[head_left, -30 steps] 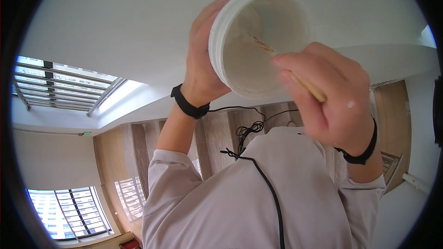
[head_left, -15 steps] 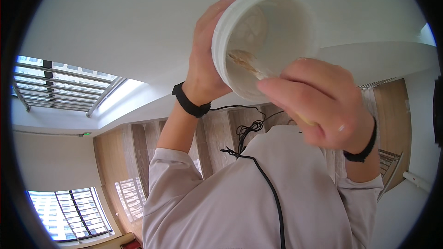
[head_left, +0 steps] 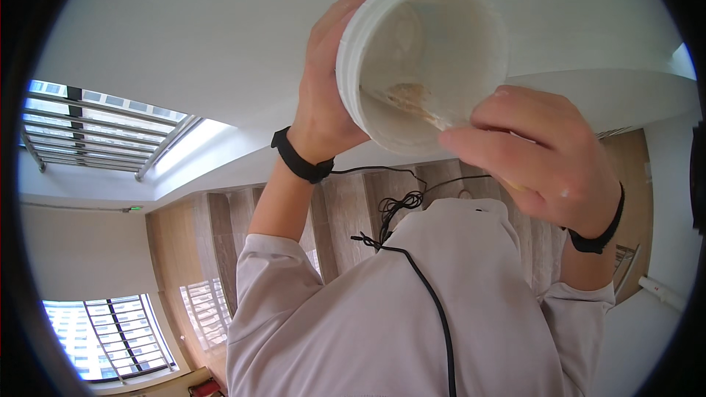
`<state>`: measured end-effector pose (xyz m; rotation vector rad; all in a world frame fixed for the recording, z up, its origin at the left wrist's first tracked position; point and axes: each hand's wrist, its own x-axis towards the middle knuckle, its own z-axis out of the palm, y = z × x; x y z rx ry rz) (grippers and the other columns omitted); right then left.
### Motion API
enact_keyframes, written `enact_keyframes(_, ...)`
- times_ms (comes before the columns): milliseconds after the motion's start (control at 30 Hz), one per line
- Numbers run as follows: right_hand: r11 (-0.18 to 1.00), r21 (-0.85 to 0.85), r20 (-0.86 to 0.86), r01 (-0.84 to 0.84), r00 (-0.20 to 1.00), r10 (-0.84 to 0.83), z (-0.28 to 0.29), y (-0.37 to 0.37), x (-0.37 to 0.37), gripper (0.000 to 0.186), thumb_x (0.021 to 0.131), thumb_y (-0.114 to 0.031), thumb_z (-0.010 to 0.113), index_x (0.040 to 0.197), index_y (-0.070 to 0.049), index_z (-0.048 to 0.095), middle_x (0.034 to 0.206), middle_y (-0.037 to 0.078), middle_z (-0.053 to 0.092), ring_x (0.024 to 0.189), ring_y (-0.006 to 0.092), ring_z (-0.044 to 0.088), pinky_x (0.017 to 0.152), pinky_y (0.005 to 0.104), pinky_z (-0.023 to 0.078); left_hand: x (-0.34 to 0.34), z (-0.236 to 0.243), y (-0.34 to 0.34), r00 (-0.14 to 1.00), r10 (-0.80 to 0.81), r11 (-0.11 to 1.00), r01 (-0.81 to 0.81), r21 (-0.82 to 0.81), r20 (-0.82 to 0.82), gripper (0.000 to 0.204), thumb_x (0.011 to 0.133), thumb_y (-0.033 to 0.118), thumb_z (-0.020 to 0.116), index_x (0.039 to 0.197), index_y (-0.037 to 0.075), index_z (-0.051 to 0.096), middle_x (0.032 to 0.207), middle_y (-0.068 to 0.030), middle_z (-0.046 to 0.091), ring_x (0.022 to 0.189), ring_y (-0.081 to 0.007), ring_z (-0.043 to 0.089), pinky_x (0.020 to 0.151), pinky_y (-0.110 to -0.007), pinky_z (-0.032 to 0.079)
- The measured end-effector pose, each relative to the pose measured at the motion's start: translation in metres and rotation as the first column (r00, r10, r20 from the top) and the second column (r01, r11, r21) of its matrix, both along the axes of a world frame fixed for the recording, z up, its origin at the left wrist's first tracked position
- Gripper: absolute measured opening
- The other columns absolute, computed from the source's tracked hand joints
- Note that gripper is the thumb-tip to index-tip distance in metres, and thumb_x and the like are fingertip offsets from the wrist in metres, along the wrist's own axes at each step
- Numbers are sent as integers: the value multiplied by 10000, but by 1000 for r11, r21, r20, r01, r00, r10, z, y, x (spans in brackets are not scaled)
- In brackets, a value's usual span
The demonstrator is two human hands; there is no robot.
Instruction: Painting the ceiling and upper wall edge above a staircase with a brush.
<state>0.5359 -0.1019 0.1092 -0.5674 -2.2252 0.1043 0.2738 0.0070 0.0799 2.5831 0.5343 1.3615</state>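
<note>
A white plastic bucket (head_left: 353, 59) is tilted with its open mouth toward me, and whitish residue coats its inside. My left hand (head_left: 327, 73) grips it by the outer left wall, fingers wrapped behind. In my right hand (head_left: 540, 154) is a paintbrush (head_left: 415, 97), held in a closed grip by its handle, which the fingers mostly hide. Its brownish, paint-smeared bristles are inside the bucket, near the lower left of the inner wall. Whether the bristle tips touch that wall I cannot tell. A whitish spot marks the back of my right hand.
Behind the bucket stretches a plain white wall (head_left: 220, 37). Below are wood-look steps (head_left: 342, 213) with a tangled black cable (head_left: 401, 206); another cable runs down my shirt. Barred windows (head_left: 103, 129) lie at the left, and a metal railing (head_left: 626, 268) shows at lower right.
My right hand has moved right, drawing the brush toward the bucket's middle. The bucket in my left hand has shifted only slightly upward.
</note>
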Motion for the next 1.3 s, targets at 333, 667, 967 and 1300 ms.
enact_keyframes(333,988,10,-25,154,988,-154,1,6,-5,346,761,120,717,1080,-11,745,851,121,639,652,240,610,539,328,470,-6,-1,6,1000,-9,999,9,32,-11,1030,642,268,998,1506,45,483,1550,-218,480,1429,-426,474,1166,-522,410)
enact_keyframes(667,969,-25,-161,248,955,-248,1,5,-14,276,840,135,672,1073,4,736,831,122,639,635,230,605,553,309,477,-6,-4,9,1000,14,999,-12,49,-26,1026,634,277,999,1497,46,495,1542,-216,496,1432,-441,465,1162,-527,403)
enact_keyframes(967,977,-120,-278,175,939,-202,6,-7,-12,280,813,126,696,1064,13,743,814,137,654,624,215,580,546,300,443,-11,-8,9,999,16,1000,-16,10,42,984,662,276,975,1494,36,509,1528,-205,510,1410,-404,492,1151,-503,413)
enact_keyframes(1300,986,-169,-13,-12,1000,9,22,15,-1,293,814,107,707,1077,-14,752,858,117,640,638,219,587,560,312,459,-5,2,6,1000,0,997,0,-77,0,995,659,268,984,1501,47,500,1537,-197,500,1404,-384,501,1153,-489,419)
